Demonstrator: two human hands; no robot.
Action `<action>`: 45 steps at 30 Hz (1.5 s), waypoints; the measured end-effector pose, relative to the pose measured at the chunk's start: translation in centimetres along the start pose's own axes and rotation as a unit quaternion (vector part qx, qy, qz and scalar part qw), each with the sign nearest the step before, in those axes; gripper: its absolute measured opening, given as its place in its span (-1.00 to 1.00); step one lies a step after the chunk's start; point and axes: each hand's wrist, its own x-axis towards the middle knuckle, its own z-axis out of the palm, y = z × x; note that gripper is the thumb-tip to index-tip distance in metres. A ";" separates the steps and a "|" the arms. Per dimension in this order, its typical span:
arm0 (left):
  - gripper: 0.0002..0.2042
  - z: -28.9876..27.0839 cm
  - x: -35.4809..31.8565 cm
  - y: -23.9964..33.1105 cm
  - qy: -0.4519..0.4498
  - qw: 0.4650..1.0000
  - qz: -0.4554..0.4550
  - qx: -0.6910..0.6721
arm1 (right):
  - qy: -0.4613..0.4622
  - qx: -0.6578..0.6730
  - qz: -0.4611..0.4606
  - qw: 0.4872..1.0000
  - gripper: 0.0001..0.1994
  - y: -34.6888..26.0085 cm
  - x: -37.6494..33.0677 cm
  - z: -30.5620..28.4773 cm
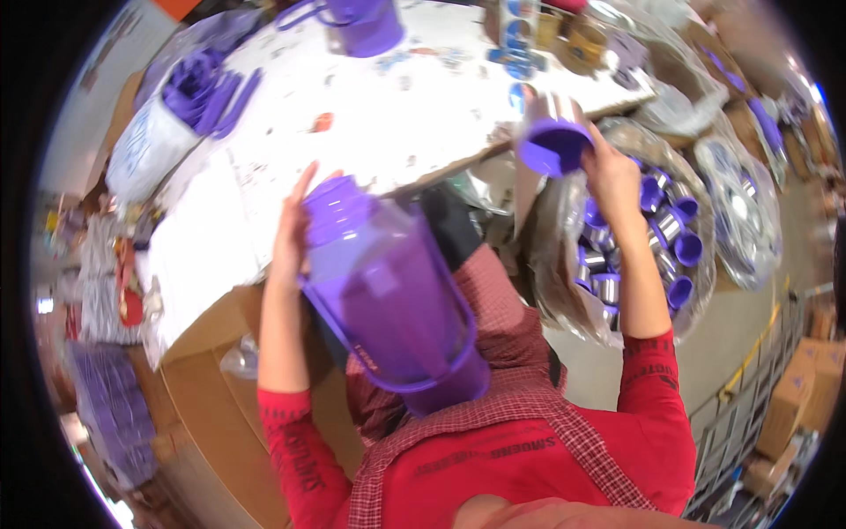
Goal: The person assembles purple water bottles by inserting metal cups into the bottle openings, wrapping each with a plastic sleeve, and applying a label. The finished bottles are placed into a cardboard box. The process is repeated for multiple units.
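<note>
A large purple thermos jug (401, 304) lies tilted across my lap, its threaded neck (339, 212) toward the table and its base against my apron. My left hand (289, 236) holds it at the neck and shoulder, fingers along the side. A carrying handle runs along the jug's body. In my right hand (612, 172), a cup-shaped lid (553, 132) with a silver outside and purple inside is gripped by its rim, above the table's near edge. Below that hand, a clear plastic bag (555, 282) holds several similar cup lids (670, 225).
Another purple jug (366, 26) stands at the far side of the white table (291, 79). At its left, a white sack (150, 145) holds purple handles. Stickers (518, 66) lie far right. An open cardboard box (216, 353) sits left of my legs; a metal rack (736, 406) stands right.
</note>
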 end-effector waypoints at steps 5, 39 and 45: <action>-0.21 0.0 -0.1 0.2 0.028 0.983 0.002 -0.183 | 0.096 0.092 -0.236 0.963 -0.52 -19.9 6.9 4.7; -0.52 -9.7 -2.1 -0.3 -0.037 0.987 -0.079 -0.137 | -0.318 0.826 -0.183 0.428 -0.46 -28.1 10.0 10.5; -0.71 -27.2 3.8 -5.0 0.490 0.840 -0.005 0.233 | -0.409 0.841 -0.221 0.276 -0.27 -31.0 11.8 12.0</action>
